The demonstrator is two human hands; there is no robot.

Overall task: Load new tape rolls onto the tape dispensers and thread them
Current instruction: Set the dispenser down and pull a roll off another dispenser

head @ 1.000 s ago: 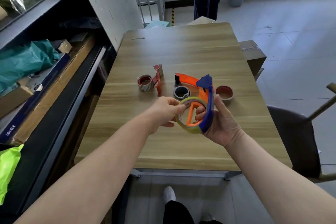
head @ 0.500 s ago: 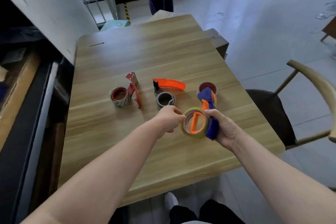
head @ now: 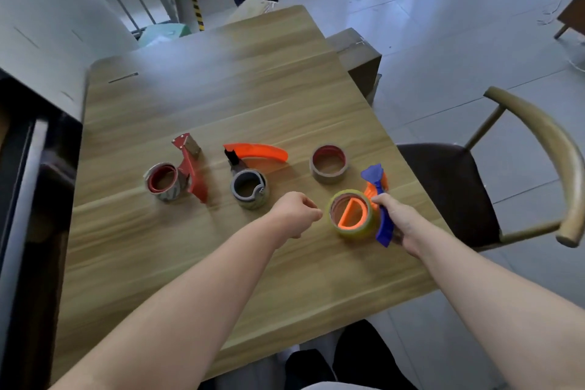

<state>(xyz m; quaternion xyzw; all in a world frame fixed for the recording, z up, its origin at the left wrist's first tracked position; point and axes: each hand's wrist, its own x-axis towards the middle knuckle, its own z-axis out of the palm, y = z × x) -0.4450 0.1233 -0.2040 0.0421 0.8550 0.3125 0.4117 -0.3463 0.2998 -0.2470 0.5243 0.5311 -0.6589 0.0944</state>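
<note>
Encircling the orange hub [head: 348,215] of the blue dispenser [head: 384,225], a yellowish tape roll [head: 355,232].

No legible text, labels, brands or numbers anywhere in view

A matt wood-grain table [head: 196,104] holds glossy plastic dispensers [head: 256,151] and a shiny yellowish tape roll [head: 356,228].
</note>
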